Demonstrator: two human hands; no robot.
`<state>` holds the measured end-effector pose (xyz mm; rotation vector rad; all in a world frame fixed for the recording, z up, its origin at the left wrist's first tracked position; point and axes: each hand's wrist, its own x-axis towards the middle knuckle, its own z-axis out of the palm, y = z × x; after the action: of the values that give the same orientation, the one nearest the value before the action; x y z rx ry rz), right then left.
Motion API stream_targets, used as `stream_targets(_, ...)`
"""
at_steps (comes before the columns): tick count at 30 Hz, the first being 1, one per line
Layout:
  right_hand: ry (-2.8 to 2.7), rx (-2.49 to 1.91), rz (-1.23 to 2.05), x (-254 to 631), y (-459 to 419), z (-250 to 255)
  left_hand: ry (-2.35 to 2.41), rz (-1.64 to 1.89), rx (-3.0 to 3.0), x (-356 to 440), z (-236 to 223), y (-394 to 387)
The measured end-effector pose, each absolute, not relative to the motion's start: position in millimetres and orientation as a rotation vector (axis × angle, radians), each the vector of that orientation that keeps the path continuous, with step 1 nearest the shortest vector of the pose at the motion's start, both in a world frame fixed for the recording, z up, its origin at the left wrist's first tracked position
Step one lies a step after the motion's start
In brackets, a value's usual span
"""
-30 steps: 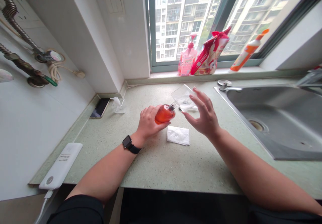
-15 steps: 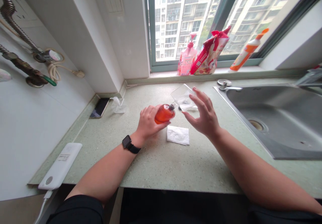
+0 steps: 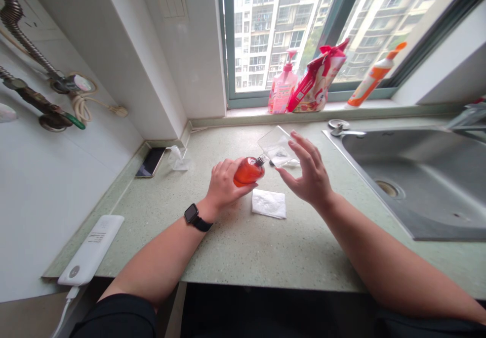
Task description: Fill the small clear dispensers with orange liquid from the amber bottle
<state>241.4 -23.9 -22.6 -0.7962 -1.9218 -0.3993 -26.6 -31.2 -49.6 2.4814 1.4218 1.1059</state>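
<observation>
My left hand (image 3: pixel 226 182) is wrapped round a small bottle of orange-red liquid (image 3: pixel 248 172), tilted with its neck up to the right. The bottle's clear mouth is close to the lower left edge of a clear, square-cornered piece (image 3: pixel 274 143); whether they touch I cannot tell. My right hand (image 3: pixel 309 173) grips this piece by its right side between thumb and fingers. Below them a folded white tissue (image 3: pixel 269 204) lies flat on the counter. Behind the clear piece are a small black thing (image 3: pixel 272 164) and some white crumpled material (image 3: pixel 292 163), both partly hidden.
The speckled green counter (image 3: pixel 228 247) meets a steel sink (image 3: pixel 429 186) at the right. A phone (image 3: pixel 151 162) and crumpled clear plastic (image 3: pixel 177 159) lie at the left, a white power bank (image 3: pixel 91 249) nearer. On the sill stand a pink pump bottle (image 3: pixel 283 90), a red pouch (image 3: pixel 317 82) and an orange-and-white bottle (image 3: pixel 370 82).
The clear piece has turned very slightly in my right hand. My left hand and the bottle stay where they were.
</observation>
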Motion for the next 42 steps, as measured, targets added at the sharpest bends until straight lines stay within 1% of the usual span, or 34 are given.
stream_targets(7, -1.946, -0.858, -0.432, 243, -23, -24, 1.422, 1.101, 2.482, -27, -51, -30)
stream_targets(27, -1.933, -0.819, -0.398, 243, -25, -20, 1.424, 1.103, 2.479, -27, -49, -30)
stream_targets(42, -2.009, -0.822, -0.43, 227, -23, 1, 1.437, 1.231, 2.385, -28, -53, -29)
